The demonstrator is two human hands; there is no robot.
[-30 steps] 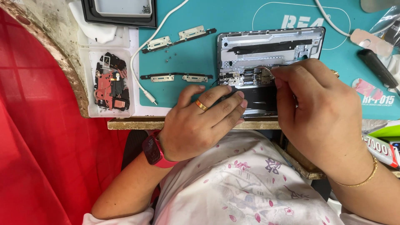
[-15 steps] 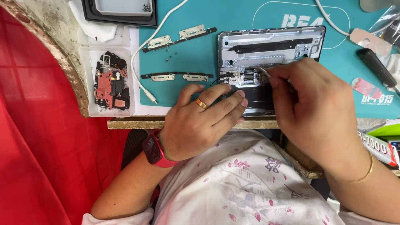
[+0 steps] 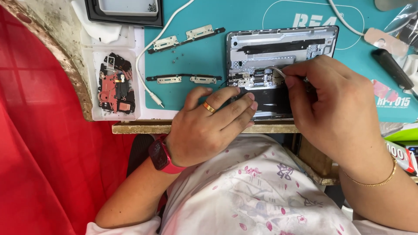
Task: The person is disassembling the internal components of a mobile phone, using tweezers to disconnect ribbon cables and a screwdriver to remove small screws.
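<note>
The opened silver-grey metal device chassis point(image 3: 282, 48) lies flat on the teal rubber work mat point(image 3: 204, 56), its near edge close to the worn wooden table edge point(image 3: 143, 127).

The left hand point(image 3: 209, 126) rests palm down, fingers loosely spread, on the near left corner of the chassis. It presses on the frame and grips nothing. A gold ring sits on one finger, and a red wristwatch point(image 3: 160, 155) is on the wrist.

The right hand point(image 3: 337, 109) is curled closed around a slim metal tool point(image 3: 278, 71), pinched between thumb and fingertips. The tool tip touches the cluster of small connectors at the middle of the chassis. Most of the tool is hidden in the hand, so its kind cannot be determined.

Left of the chassis, two pairs of flat black-and-silver hinge strips point(image 3: 185, 38) lie on the mat, one pair above the other. A white cable point(image 3: 146, 65) runs past their left ends. Further left, a clear plastic tray point(image 3: 114, 85) holds red and black removed parts. A black-handled tool point(image 3: 392, 67) lies on the mat to the right of the chassis, apart from both hands.
</note>
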